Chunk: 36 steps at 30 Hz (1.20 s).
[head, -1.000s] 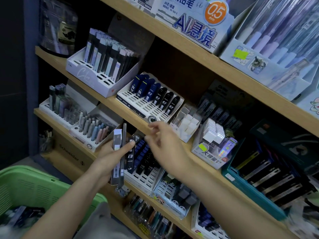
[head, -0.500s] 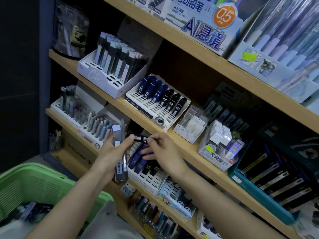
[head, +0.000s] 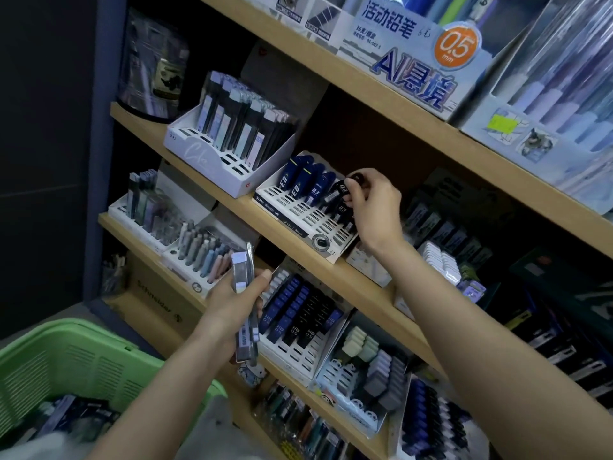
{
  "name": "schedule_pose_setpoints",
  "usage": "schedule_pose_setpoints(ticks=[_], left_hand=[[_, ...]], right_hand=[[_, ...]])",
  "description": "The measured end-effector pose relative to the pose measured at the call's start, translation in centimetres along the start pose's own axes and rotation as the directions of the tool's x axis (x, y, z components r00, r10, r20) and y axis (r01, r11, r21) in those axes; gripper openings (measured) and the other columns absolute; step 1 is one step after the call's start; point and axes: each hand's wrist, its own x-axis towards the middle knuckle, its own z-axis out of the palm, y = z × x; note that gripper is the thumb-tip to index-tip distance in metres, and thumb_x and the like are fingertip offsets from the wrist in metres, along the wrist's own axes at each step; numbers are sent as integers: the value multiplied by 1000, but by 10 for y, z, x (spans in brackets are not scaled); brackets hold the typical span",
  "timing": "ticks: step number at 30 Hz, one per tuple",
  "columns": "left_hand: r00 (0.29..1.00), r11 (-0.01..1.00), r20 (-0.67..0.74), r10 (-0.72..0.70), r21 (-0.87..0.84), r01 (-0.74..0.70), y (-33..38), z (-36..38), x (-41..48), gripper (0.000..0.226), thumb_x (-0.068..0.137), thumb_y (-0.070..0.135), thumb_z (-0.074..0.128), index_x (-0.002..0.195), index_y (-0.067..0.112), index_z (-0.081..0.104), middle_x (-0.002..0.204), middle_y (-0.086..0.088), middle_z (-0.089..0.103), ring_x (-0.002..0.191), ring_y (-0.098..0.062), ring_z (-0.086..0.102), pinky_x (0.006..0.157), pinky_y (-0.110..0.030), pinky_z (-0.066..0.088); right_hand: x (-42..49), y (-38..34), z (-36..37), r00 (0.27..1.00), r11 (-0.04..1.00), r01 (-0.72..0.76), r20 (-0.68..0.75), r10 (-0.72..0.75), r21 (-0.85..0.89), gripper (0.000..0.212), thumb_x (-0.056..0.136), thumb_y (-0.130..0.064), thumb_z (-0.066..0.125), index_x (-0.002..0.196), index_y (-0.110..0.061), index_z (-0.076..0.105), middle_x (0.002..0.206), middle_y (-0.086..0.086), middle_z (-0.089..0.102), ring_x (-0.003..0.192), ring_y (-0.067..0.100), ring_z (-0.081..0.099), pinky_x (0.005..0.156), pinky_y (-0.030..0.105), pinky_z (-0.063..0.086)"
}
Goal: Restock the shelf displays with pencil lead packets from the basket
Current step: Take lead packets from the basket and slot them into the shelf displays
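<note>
At two o'clock on the slotted tray [head: 292, 210], the right hand [head: 371, 207] pinches a black lead tube [head: 341, 193] that may topple crowded neighbouring tubes [head: 313, 189], while the left hand [head: 229, 303] grips packets [head: 239, 270] liable to slip.

The left grip [head: 232, 305], forearm angled up from below, clasps slim clear plastic packets [head: 239, 273] upright; the right grip [head: 373, 204], arm outstretched higher, pinches a small black case [head: 339, 194].

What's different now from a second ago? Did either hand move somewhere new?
The right hand rose from the lower lead tray to the white slotted tray one shelf up, and now pinches a black lead case at its black row. The left hand stayed put, gripping the same tall packets. The green basket is unchanged.
</note>
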Motion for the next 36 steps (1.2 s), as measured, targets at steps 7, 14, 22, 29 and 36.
schedule_pose_setpoints(ticks=[7, 14, 22, 29, 36], left_hand=[[1000, 1000, 14, -10, 0, 10, 4, 1, 1, 9, 91, 25, 62, 91, 17, 59, 78, -7, 55, 61, -16, 48, 63, -29, 46], [999, 999, 12, -32, 3, 32, 6, 4, 0, 8, 91, 25, 61, 88, 18, 58, 76, -3, 56, 57, -12, 51, 52, -23, 47], [998, 998, 17, -55, -15, 55, 10, 4, -2, 9, 91, 24, 61, 90, 16, 57, 74, -2, 58, 42, -4, 55, 42, -19, 45], [998, 998, 18, -53, -29, 53, 7, 3, 2, 13, 91, 28, 61, 87, 16, 56, 74, -5, 54, 60, -16, 50, 58, -27, 47], [995, 969, 52, -89, -224, 99, 11, 2, 0, 22, 92, 24, 59, 107, 8, 62, 73, -5, 56, 60, -15, 55, 48, -18, 51]], right_hand=[[13, 6, 9, 987, 994, -17, 156, 33, -105, 19, 98, -17, 51, 107, -7, 64, 88, 12, 66, 81, 21, 66, 77, 41, 57], [25, 5, 7, 951, 987, -96, 280, 129, -127, 28, 96, -18, 55, 121, -7, 60, 92, 7, 66, 84, 16, 65, 81, 39, 57], [22, 7, 11, 991, 971, 47, 136, -16, -234, 22, 88, -15, 66, 107, -10, 58, 104, 8, 59, 88, 19, 59, 81, 38, 54], [19, 7, 12, 989, 953, 60, 145, -18, -296, 22, 91, -19, 62, 111, -11, 59, 109, 9, 61, 90, 21, 61, 78, 40, 55], [-15, -21, 12, 989, 942, 147, 76, -130, -300, 32, 96, -17, 52, 127, -11, 48, 125, 5, 47, 102, 13, 54, 79, 14, 43]])
